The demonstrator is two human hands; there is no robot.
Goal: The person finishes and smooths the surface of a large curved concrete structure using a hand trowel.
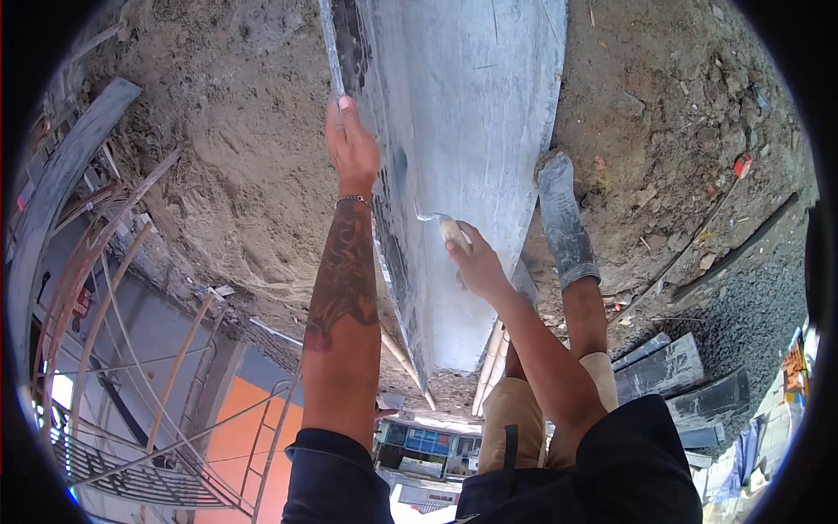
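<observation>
A long grey board or panel (480,113) with a smooth, smeared surface runs away from my body. My left hand (353,148) is closed on a thin grey strip (330,48) along the board's left side, with the thumb on top. Over the lower middle of the board, my right hand (480,266) grips the pale handle of a trowel (454,234). The trowel's bent metal neck points left; its blade blends into the grey surface and is hard to make out.
Rough soil (236,157) lies on both sides. My booted foot (566,218) stands right of the board. Bamboo poles (491,367) lie near its lower end. Further right are a red tape measure (742,166), gravel (755,288) and grey slabs (663,367); scaffolding (148,476) is lower left.
</observation>
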